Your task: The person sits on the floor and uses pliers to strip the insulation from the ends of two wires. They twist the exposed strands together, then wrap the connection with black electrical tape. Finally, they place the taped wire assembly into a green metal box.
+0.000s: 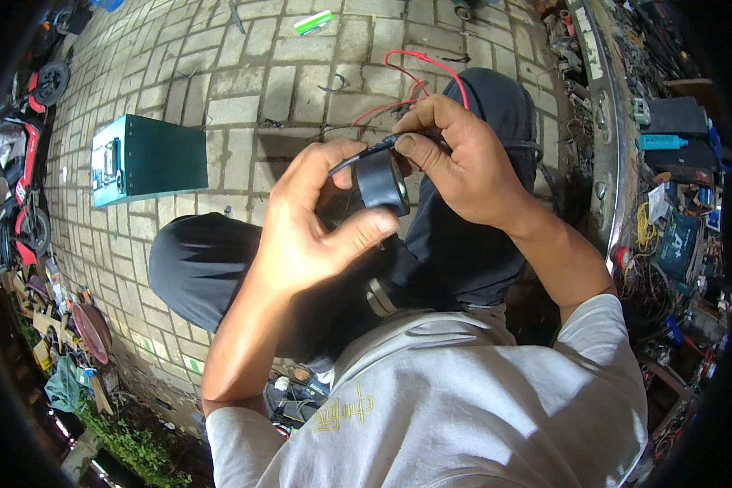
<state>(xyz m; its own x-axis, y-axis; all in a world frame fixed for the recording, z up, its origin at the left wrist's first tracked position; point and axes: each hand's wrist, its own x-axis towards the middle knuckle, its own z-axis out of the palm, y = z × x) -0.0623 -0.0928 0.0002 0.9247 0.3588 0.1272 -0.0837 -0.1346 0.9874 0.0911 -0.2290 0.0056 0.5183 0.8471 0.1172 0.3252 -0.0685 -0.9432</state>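
A roll of black tape (376,180) is in front of me, above my lap. My left hand (305,224) is curled round it, the thumb along its lower edge and the fingers on the far side. My right hand (468,167) pinches a dark strip (378,148) at the roll's upper side between thumb and forefinger. The strip runs across to the left fingertips; whether it is all tape or partly cable I cannot tell. Just beyond the right hand a red wire (431,58) loops over the paving and my right knee.
A dark green metal box (167,159) stands on the brick paving at left. A green-and-white packet (313,23) lies far ahead. Red-and-black scooters (28,187) line the left edge. Cluttered tools, cables and a cyan box (663,142) fill the right side, behind a metal edge (606,122).
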